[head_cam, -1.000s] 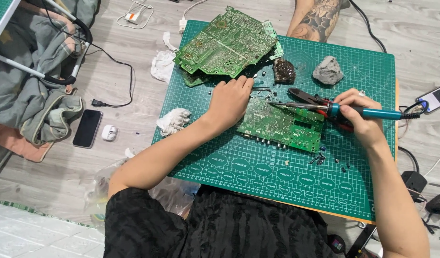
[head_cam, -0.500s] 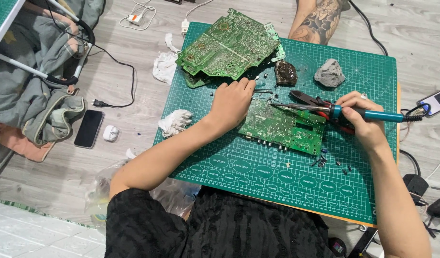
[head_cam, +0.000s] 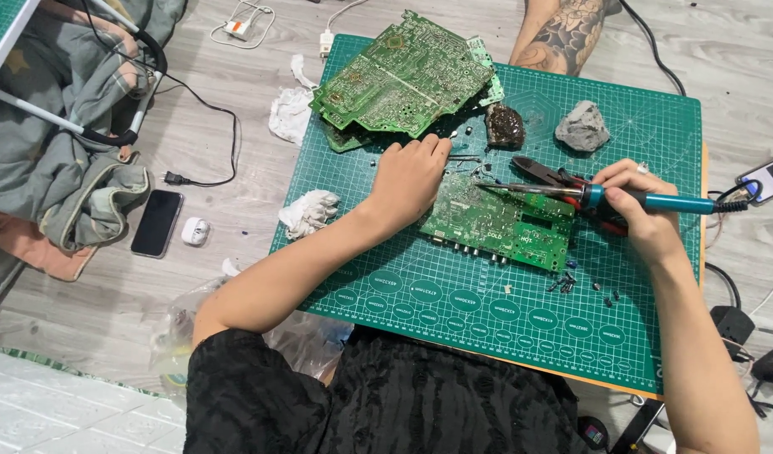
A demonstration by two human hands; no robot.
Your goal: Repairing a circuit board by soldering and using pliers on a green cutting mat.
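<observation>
A person's right hand (head_cam: 643, 206) grips a blue-handled soldering iron (head_cam: 630, 199), fingers closed round the handle, its tip over a green circuit board (head_cam: 500, 223) lying on a green cutting mat (head_cam: 647, 118). The left hand (head_cam: 412, 172) presses flat on the board's near-left corner, fingers loosely curled, holding nothing. Red-handled pliers (head_cam: 554, 176) lie just behind the iron; a stack of boards (head_cam: 403, 76) sits beyond the left hand.
</observation>
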